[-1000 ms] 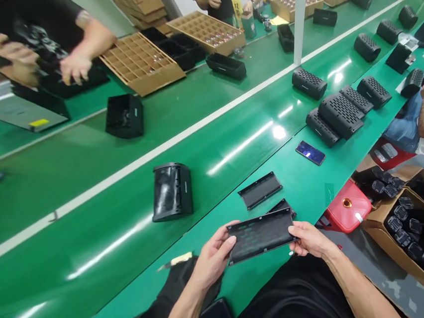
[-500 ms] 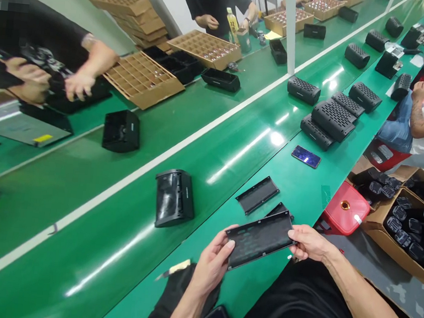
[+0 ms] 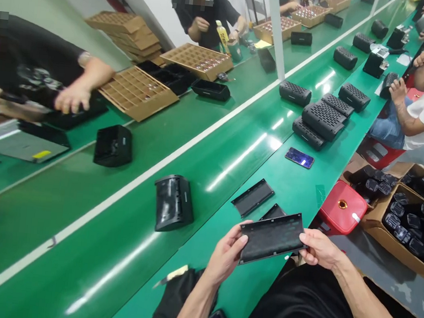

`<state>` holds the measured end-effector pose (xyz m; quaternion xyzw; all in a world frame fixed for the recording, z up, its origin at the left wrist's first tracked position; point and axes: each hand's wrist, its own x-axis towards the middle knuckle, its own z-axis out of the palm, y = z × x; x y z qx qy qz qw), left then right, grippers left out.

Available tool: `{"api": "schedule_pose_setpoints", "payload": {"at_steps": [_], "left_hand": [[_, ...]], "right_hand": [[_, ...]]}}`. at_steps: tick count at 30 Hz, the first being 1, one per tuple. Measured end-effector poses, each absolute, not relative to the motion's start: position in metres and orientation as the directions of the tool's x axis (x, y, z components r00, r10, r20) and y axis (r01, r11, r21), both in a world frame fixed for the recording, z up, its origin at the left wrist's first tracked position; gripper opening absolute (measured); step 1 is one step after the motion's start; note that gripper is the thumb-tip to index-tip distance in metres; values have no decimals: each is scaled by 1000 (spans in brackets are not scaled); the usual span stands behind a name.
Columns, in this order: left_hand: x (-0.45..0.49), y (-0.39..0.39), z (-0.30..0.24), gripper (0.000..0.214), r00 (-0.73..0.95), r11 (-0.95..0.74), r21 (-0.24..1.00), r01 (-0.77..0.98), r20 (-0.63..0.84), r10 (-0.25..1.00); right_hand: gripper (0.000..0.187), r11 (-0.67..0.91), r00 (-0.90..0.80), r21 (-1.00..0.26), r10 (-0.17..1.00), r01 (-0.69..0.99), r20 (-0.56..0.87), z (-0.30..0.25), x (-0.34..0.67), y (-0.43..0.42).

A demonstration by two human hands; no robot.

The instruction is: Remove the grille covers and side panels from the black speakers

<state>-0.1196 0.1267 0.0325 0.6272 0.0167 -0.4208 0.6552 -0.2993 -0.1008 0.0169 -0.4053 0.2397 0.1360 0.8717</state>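
Note:
A black rectangular plastic panel (image 3: 272, 239), with a raised rim and small tabs along its edges, is held above the green table with its hollow inner side toward me. My left hand (image 3: 230, 253) grips its left end, thumb on the inner face. At the right end my right hand (image 3: 319, 247) pinches the edge between thumb and fingers. Just beyond lie another black panel (image 3: 253, 198) and a further black piece (image 3: 275, 211), partly covered by the held one. A black speaker-like housing (image 3: 173, 203) rests on the green belt to the left.
Perforated black housings (image 3: 322, 120) are piled beyond a phone (image 3: 299, 157). On the near left are a cutter-like tool (image 3: 173, 275) and black cloth (image 3: 176, 300). A red stool (image 3: 343, 206) and a carton of black parts (image 3: 408, 228) stand right. Co-workers sit along both sides.
Both my hands have shifted slightly right with the panel, which is tilted a little differently. The camera view has moved a little. A co-worker at left has moved their hands.

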Motion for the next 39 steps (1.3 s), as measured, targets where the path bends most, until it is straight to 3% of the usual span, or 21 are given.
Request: {"api": "schedule_pose_setpoints", "payload": {"at_steps": [6, 19, 23, 27, 31, 39], "left_hand": [[-120, 129, 28, 71, 647, -102, 825, 556, -506, -570], [-145, 162, 20, 62, 815, 184, 828, 529, -436, -382], [-158, 158, 19, 68, 840, 346, 774, 530, -423, -340], [-158, 165, 11, 65, 848, 446, 721, 531, -455, -273], [-164, 169, 3, 63, 860, 535, 682, 498, -466, -206], [-174, 175, -16, 64, 862, 524, 711, 468, -497, -96]], "right_hand": [[64, 581, 853, -679, 52, -449, -520, 15, -296, -104], [68, 349, 820, -754, 84, -557, -566, 12, -229, -115], [66, 229, 775, -741, 148, -631, -614, 17, -219, -121], [59, 164, 743, -726, 86, -668, -664, 8, -199, -125], [55, 79, 697, -694, 157, -715, -700, 2, -183, -124], [63, -84, 655, -679, 201, -730, -729, 6, -154, -115]]}}
